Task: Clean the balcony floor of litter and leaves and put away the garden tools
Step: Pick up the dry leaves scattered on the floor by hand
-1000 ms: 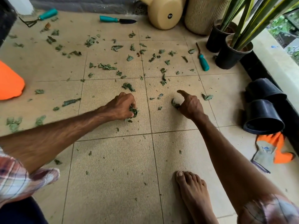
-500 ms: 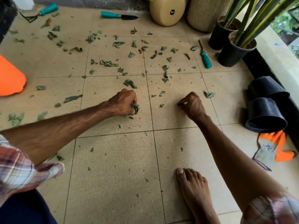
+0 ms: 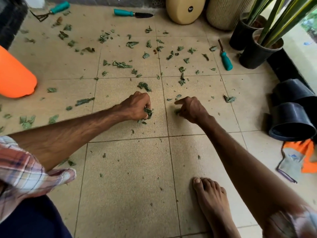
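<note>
Left hand [image 3: 135, 107] is fisted round a wad of leaves [image 3: 147, 112] low over the floor [image 3: 128, 169], right hand [image 3: 194, 109] clutches a few, index finger out. Overstuffed fists could easily drop crumbs back down grabbing more.

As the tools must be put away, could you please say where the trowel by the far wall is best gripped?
Take the trowel by its teal handle, coming from above at its left end. It lies flat, handle pointing left and pointed dark blade right, so the handle is the rounded, safe part.
</note>
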